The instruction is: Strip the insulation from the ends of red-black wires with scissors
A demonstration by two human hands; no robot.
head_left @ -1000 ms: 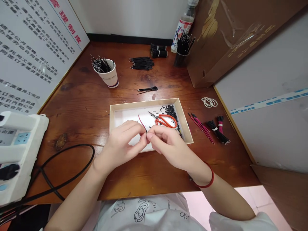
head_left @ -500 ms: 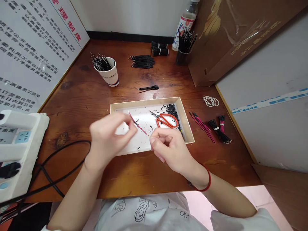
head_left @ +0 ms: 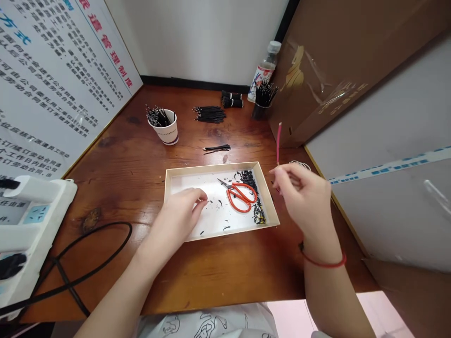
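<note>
A pink wire point(head_left: 278, 143) points upward from my right hand point(head_left: 305, 195), whose fingers are closed on it to the right of the shallow box. Over the left part of the box point(head_left: 221, 167), my left hand point(head_left: 185, 209) has its thumb and forefinger pressed together; whatever they hold, if anything, is too small to make out. Red-handled scissors point(head_left: 241, 197) lie in the box, beside a heap of small black scraps point(head_left: 259, 211).
Behind the box lie a few black wires point(head_left: 216, 149) and a larger black pile point(head_left: 209, 114). A paper cup point(head_left: 167, 134) and a dark cup point(head_left: 260, 111) hold more. A power strip point(head_left: 52, 211) and black cable point(head_left: 102, 265) are at left.
My right hand has moved right, out of the box area, with the pink wire. My left hand has let go of that wire and lowered over the box. The view has tilted up.
</note>
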